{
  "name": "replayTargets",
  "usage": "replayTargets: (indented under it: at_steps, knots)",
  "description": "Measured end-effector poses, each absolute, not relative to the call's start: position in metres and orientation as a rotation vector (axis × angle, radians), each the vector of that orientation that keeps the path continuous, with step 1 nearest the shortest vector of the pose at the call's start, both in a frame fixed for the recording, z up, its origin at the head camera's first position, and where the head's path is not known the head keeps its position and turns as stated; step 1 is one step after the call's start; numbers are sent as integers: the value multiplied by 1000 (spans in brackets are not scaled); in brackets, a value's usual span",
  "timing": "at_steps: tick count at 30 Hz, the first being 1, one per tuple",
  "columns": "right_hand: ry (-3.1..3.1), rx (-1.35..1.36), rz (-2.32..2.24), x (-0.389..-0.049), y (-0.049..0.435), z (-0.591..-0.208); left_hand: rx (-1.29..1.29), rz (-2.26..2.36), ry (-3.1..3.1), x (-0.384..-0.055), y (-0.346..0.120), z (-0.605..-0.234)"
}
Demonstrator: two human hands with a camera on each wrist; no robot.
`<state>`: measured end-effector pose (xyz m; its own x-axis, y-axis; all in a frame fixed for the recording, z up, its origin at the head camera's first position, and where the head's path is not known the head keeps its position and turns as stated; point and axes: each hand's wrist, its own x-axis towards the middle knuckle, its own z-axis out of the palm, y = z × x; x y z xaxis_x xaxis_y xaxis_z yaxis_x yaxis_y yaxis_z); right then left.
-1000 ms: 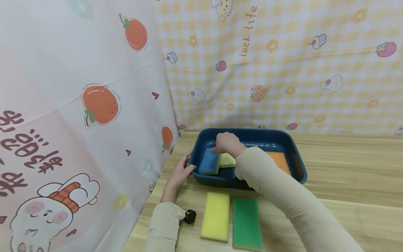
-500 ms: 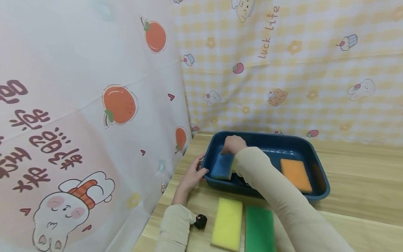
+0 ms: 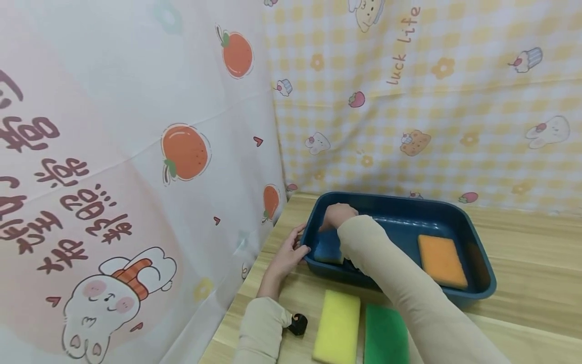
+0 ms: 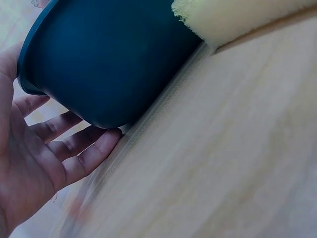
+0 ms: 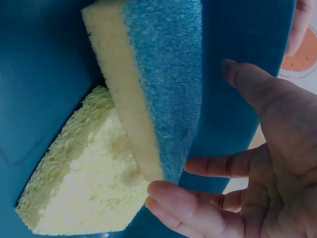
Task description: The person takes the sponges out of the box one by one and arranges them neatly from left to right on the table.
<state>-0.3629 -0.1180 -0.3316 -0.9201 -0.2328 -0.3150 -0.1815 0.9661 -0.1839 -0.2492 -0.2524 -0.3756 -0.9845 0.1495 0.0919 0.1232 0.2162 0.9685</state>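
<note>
A white cloth (image 3: 113, 76) printed with fruit fills the left of the head view, and a yellow checked cloth (image 3: 491, 116) spans the top right. Below them a wooden table (image 3: 541, 247) stretches across the lower right. On it, right of the frame's centre, sits a navy tray (image 3: 404, 232). Two cream sleeves reach in, the right sleeve (image 3: 409, 288) slanting from the bottom right, the left sleeve (image 3: 261, 328) from the bottom centre. At the bottom, a yellow sponge (image 3: 337, 328) and a green sponge (image 3: 386, 333) lie side by side before the tray. Inside it, an orange sponge (image 3: 442, 261) lies at the right and a blue sponge (image 3: 328, 253) at the left, overlapping a pale yellow sponge (image 5: 89, 173) in the right wrist view. The left hand (image 3: 287, 257) holds the tray's left end; the right hand (image 3: 337, 216) has its thumb wide of the blue sponge, its fingertips touching that sponge's lower end. A small black object (image 3: 297, 324) sits at the left cuff.
</note>
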Motion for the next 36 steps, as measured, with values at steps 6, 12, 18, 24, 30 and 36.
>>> replayTargets:
  at_steps: [6,12,18,24,30,36]
  knots:
    - [2748,-298,-237,-377,-121,-352,248,1949,2430,-252,-252,-380]
    - [2791,-337,-227,-379,-120,-360,265,1928,2446,-249,-251,-373]
    - [2806,-358,-204,-371,-122,-357,255,1904,2481,-246,-250,-371]
    - [2779,-334,-203,-366,-117,-352,267,1904,2475,-245,-245,-371]
    - [2815,-312,-274,-363,-103,-337,262,1934,2421,-250,-243,-375]
    - [2810,-401,-298,-358,-91,-302,214,1908,2446,-249,-250,-376]
